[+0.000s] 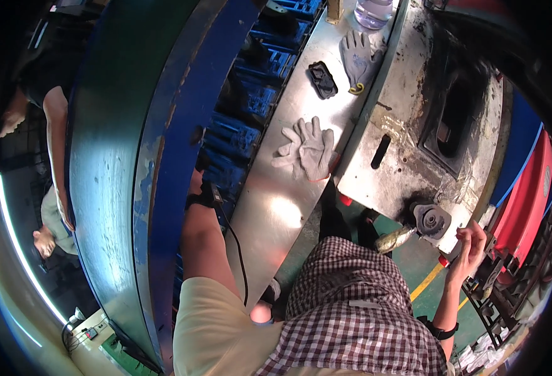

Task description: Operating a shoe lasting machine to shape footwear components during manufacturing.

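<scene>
My left hand (197, 181) reaches past the edge of the blue machine panel (179, 119). A dark band circles its wrist, and the panel hides its fingers. Over the near right corner of a worn metal worktable (401, 178), my right hand (471, 244) is raised with its fingers bent and apart, holding nothing that I can see. Close by on that corner sits a grey part with a round, ringed centre (432, 219). Pale work gloves (310, 147) lie on the shiny metal ledge (269, 207) between the machine and the worktable, beyond my left forearm.
Farther along the ledge are a black moulded part (323, 80), a grey glove (357, 59) with a yellow cuff and a clear container of liquid (373, 12). Blue slotted fixtures (251, 94) line the machine. Other people (53, 232) appear at far left. A red panel (532, 194) stands right.
</scene>
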Demonstrator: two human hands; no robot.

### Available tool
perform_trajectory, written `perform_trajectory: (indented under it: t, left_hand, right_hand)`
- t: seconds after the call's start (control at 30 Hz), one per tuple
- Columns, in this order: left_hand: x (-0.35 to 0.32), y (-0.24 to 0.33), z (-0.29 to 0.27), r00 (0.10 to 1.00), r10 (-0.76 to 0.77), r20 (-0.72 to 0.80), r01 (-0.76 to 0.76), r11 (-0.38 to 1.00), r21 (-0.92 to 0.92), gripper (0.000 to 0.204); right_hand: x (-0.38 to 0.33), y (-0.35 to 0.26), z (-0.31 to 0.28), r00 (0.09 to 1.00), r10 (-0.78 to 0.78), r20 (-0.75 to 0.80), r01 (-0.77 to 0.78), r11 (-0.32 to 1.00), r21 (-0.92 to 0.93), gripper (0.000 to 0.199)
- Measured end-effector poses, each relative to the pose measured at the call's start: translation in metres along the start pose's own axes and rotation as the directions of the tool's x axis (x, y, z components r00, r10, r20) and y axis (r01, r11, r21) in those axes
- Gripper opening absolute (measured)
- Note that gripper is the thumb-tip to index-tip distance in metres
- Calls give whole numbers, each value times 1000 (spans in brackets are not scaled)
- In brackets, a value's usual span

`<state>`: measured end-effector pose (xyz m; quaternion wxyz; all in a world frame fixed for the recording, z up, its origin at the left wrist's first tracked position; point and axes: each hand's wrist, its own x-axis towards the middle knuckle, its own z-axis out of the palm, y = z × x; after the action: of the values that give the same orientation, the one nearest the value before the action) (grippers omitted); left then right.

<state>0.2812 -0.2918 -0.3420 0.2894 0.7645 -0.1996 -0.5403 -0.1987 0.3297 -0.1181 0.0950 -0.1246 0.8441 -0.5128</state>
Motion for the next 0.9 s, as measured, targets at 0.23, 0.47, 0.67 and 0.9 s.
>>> perform_trajectory:
  t: [0.23,0.47,0.67,0.9]
  left_hand:
    - [-141,-59,-46,906,169,389,47,872,-488,53]
    - [-356,-87,41,420,108,901,181,963,-199,74]
    - [-481,-83,167,113,-9,993,-167,986,28,82]
    - [-596,-13,194,-297,541,787,-861,204,-465,77]
  right_hand:
    - [5,-46,39,991,-32,132,16,992,124,28]
    - [-8,-129,126,602,-203,772,-131,929,346,80]
    - [10,-135,107,858,-201,473,-56,878,476,98]
    - [128,-84,84,999,-39,3,38,995,91,82]
